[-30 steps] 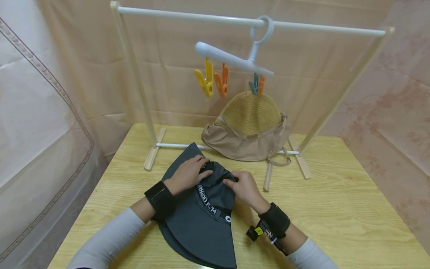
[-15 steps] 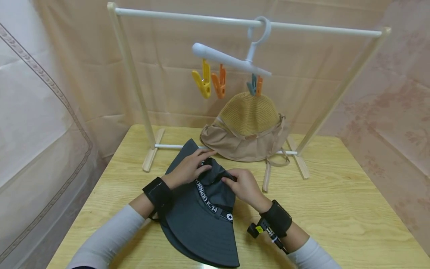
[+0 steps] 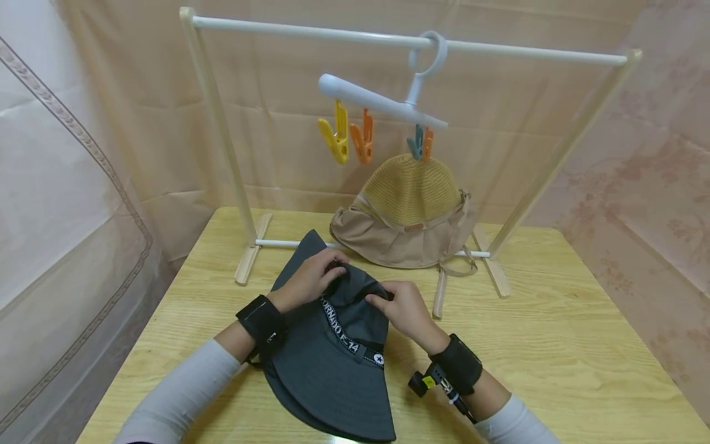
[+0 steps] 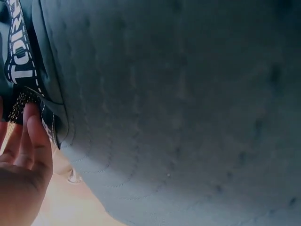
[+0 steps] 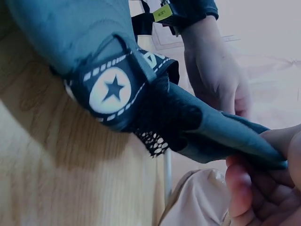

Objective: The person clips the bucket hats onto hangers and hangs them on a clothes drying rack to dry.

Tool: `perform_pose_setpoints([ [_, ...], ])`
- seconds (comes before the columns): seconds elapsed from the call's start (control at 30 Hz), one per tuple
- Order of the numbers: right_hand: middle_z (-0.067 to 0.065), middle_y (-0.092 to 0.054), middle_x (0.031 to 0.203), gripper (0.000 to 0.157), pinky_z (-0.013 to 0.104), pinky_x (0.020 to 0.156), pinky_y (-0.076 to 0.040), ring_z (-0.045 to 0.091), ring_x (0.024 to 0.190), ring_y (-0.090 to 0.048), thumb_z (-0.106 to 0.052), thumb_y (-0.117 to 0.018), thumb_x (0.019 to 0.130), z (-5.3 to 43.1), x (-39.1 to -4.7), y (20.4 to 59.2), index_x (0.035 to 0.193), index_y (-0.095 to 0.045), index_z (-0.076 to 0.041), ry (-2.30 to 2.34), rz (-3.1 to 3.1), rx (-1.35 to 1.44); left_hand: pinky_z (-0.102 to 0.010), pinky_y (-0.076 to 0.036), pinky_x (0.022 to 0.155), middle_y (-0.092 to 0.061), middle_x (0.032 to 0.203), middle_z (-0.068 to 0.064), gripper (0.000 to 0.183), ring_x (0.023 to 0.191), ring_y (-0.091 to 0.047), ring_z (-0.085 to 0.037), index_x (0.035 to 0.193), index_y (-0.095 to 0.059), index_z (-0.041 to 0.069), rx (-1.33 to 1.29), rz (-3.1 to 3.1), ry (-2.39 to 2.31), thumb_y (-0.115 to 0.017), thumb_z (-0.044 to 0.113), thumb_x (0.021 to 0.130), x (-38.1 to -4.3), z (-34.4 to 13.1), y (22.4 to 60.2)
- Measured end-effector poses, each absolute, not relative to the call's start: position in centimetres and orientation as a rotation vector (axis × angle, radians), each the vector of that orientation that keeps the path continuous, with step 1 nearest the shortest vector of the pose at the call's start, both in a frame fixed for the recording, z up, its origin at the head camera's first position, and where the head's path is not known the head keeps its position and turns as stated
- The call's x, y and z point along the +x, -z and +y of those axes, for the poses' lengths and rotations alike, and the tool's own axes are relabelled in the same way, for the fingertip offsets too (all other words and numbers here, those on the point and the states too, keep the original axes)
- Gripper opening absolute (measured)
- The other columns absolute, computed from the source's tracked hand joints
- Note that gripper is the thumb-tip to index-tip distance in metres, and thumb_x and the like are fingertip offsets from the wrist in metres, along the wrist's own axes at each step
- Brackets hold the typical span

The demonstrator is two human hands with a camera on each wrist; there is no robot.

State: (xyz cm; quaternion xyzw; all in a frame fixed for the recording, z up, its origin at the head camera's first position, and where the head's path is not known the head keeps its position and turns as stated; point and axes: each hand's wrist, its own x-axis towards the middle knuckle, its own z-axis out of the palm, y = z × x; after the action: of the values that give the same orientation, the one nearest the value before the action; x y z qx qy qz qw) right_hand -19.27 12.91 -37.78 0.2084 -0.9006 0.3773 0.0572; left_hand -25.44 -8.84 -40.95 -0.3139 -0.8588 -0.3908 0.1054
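A dark grey bucket hat (image 3: 327,382) with a wide brim and a black lettered band lies folded over the table's near middle. At the upper left of its crown, my left hand (image 3: 307,277) grips the fabric with bent fingers. In the left wrist view those fingers (image 4: 35,141) meet a black mesh patch below the band. My right hand (image 3: 407,311) pinches the crown's right edge between thumb and fingers; the right wrist view shows the grey cloth (image 5: 225,136) between them. A star badge (image 5: 113,90) marks the band there.
Behind the hat stands a rack with a white top rail (image 3: 310,32). A white hanger (image 3: 366,98) on it carries yellow, orange and blue clips. The blue and orange clips hold a straw-and-beige sun hat (image 3: 410,191), its brim low over the table (image 3: 543,345).
The left fingers have drawn in from lying extended to bending at the crown's edge, and the crown fabric between the hands has changed its folds. My right hand keeps its pinch almost in place.
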Motion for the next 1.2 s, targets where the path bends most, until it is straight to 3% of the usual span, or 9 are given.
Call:
perform_pose_setpoints([
  [0.23, 0.009, -0.072, 0.077, 0.011, 0.028, 0.055, -0.047, 0.011, 0.062, -0.059, -0.015, -0.071, 0.08, 13.5, -19.3, 38.1, 0.085, -0.073, -0.006, -1.161, -2.721, 0.555, -0.038, -0.049, 0.071, -0.059, 0.097, -0.006, 0.008, 0.082, -0.053, -0.014, 0.099, -0.059, 0.01, -0.854, -2.491, 1.214, -0.057, 0.011, 0.092, -25.5, -9.0, 41.0],
  [0.53, 0.009, -0.072, 0.077, 0.011, 0.029, 0.053, -0.048, 0.012, 0.059, -0.059, -0.018, -0.069, 0.083, 13.7, -19.6, 37.4, 0.087, -0.073, -0.007, -1.15, -2.683, 0.544, -0.036, -0.047, 0.067, -0.059, 0.095, -0.006, 0.01, 0.078, -0.051, -0.014, 0.1, -0.06, 0.01, -0.837, -2.446, 1.214, -0.058, 0.014, 0.092, -25.6, -9.1, 40.8],
  [0.87, 0.007, -0.067, 0.067, 0.009, 0.027, 0.05, -0.04, 0.011, 0.052, -0.048, -0.015, -0.07, 0.081, 13.7, -20.7, 35.6, 0.079, -0.073, -0.007, -1.062, -2.627, 0.61, -0.037, -0.047, 0.066, -0.059, 0.091, -0.008, 0.01, 0.077, -0.053, -0.016, 0.1, -0.061, 0.009, -0.749, -2.413, 1.238, -0.059, 0.014, 0.091, -25.8, -9.4, 40.0],
  [1.2, 0.008, -0.072, 0.077, 0.01, 0.029, 0.053, -0.045, 0.013, 0.058, -0.056, -0.017, -0.069, 0.083, 13.8, -21.3, 33.2, 0.084, -0.073, -0.008, -1.054, -2.564, 0.63, -0.036, -0.045, 0.062, -0.059, 0.089, -0.011, 0.014, 0.072, -0.053, -0.018, 0.101, -0.061, 0.006, -0.749, -2.355, 1.29, -0.06, 0.015, 0.091, -26.2, -9.3, 38.2],
])
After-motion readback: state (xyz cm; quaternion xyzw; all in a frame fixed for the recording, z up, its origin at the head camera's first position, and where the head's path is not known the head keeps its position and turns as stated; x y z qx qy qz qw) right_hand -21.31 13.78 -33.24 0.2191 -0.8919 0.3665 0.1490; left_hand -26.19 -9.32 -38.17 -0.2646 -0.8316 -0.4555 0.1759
